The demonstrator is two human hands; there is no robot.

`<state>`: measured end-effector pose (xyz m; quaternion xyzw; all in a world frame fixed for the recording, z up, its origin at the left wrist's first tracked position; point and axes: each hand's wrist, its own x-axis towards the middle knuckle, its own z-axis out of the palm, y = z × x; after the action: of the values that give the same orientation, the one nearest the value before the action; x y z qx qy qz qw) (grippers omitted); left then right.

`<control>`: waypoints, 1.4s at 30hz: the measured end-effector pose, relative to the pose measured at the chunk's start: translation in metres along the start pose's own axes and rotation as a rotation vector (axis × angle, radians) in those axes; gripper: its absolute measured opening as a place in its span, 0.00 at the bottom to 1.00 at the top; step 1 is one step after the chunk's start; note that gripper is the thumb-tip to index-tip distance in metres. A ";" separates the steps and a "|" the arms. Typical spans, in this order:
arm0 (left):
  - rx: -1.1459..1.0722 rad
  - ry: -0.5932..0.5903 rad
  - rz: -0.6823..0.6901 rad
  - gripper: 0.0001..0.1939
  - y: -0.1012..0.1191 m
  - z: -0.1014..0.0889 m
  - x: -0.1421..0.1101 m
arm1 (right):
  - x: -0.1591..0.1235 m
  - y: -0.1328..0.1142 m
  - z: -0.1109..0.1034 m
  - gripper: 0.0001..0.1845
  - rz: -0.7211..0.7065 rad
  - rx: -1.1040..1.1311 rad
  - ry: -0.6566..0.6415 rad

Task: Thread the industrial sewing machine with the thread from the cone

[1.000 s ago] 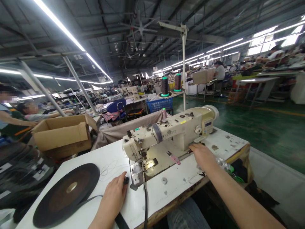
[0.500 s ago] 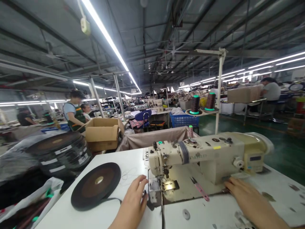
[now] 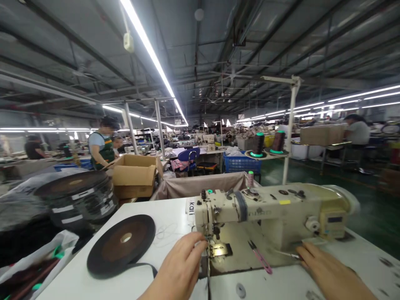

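Observation:
My left hand [image 3: 181,266] is at the needle end of the sewing machine [image 3: 268,212], with thumb and fingers drawn together. What they pinch, if anything, is hidden. My right hand [image 3: 328,266] grips a slim metal tool [image 3: 286,253] just in front of the machine's base; its thin end points left. Between the hands, pink-handled thread snips [image 3: 262,261] lie on the machine bed, beside a shiny metal plate [image 3: 221,249] under the needle area. A grey bobbin-like disc [image 3: 240,290] rests nearer to me. Left of my left hand lies a flat roll of dark tape [image 3: 140,233], its loose end curving toward that hand.
Thread cones [image 3: 258,145] stand on a holder behind the machine. Past the white table [image 3: 71,281] are an open cardboard box [image 3: 134,175], stacked dark rolls [image 3: 78,200] and a brown cloth-lined bin [image 3: 200,185]. A person in a green apron [image 3: 103,146] stands at the left.
My left hand has moved right and up, closer to the needle area. The slim tool in my right hand now shows more of its length, pointing left. The view has tilted slightly upward.

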<state>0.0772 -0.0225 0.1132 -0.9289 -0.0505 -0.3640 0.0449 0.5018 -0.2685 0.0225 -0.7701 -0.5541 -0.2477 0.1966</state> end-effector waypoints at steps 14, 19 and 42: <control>0.100 0.021 0.279 0.19 0.000 -0.011 0.141 | 0.069 -0.113 -0.127 0.23 0.163 0.089 -0.057; 0.016 -0.105 0.229 0.14 -0.006 -0.001 0.192 | 0.080 -0.123 -0.125 0.20 0.190 -0.014 0.040; -0.020 -0.522 0.337 0.17 -0.013 0.052 0.289 | 0.091 -0.123 -0.109 0.18 0.177 -0.012 0.227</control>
<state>0.3215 0.0148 0.2724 -0.9868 0.0978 -0.1010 0.0810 0.3909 -0.2247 0.1680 -0.7842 -0.4565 -0.3182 0.2746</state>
